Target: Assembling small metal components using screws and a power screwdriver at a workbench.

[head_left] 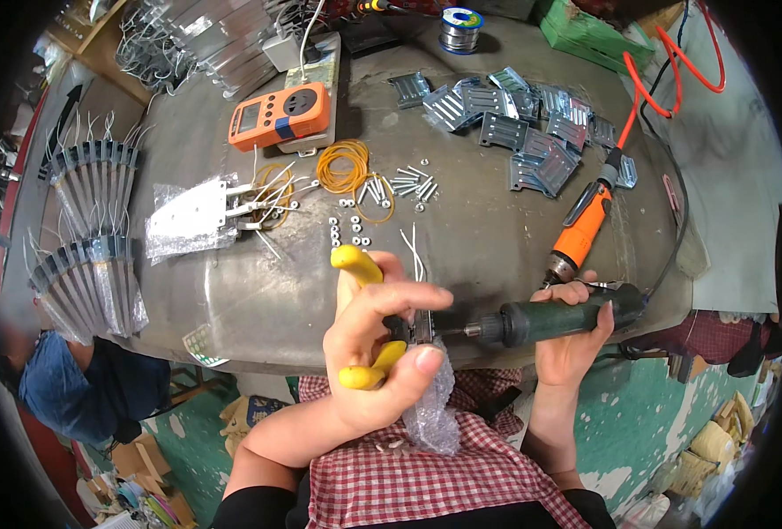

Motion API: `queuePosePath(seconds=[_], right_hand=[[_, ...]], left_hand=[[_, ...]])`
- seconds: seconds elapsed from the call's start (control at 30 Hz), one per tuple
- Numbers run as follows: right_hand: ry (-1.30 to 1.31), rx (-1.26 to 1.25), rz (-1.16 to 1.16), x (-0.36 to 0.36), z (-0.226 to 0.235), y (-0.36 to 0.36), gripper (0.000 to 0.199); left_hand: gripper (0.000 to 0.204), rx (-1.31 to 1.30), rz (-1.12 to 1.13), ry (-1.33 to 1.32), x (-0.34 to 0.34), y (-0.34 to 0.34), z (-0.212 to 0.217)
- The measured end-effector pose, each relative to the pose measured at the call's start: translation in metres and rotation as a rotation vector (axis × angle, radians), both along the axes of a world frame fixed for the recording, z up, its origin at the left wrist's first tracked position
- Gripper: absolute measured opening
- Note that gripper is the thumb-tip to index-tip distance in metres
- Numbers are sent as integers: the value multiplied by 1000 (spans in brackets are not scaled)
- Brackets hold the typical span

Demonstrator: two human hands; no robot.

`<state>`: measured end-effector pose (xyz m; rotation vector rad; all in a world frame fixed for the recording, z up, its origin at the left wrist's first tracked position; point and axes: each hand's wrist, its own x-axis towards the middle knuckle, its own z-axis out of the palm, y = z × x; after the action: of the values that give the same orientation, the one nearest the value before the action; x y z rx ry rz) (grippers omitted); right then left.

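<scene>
My left hand (360, 335) is closed around pliers with yellow handles (353, 261). Their jaws are mostly hidden by my fingers, near a small dark part at the top of a piece wrapped in bubble wrap (433, 414). Two white wires (415, 254) stick up beyond that part. In my right hand (567, 348) lies a dark green power screwdriver (545, 324), gripped from below and held level. Its tip points left at the wrapped piece; whether it touches, I cannot tell. Small white beads (355, 227) and loose screws (377, 189) lie beyond my left hand.
An orange power screwdriver (582, 227) on a red coiled hose lies just beyond my right hand. Metal plates (504, 132) are heaped at the back right. An orange meter (276, 119), yellow tubing (342, 166) and wired strips (86, 273) are leftward. Someone in blue (78, 388) sits at left.
</scene>
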<state>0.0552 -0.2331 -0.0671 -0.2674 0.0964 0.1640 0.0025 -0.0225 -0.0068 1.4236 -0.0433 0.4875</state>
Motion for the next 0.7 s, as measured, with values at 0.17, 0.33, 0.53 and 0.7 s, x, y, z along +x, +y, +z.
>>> queuePosePath(seconds=[0.17, 0.33, 0.53, 0.7], right_hand=[[-8, 10, 13, 1, -2, -1, 34], [-34, 32, 1, 0, -4, 0, 34], [-35, 38, 3, 0, -1, -1, 35], [-22, 37, -6, 0, -1, 0, 35]], left_hand=[[25, 7, -18, -37, 0, -3, -2], [17, -10, 8, -50, 3, -7, 0], [11, -7, -31, -52, 3, -6, 1], [12, 9, -60, -26, 3, -7, 3]])
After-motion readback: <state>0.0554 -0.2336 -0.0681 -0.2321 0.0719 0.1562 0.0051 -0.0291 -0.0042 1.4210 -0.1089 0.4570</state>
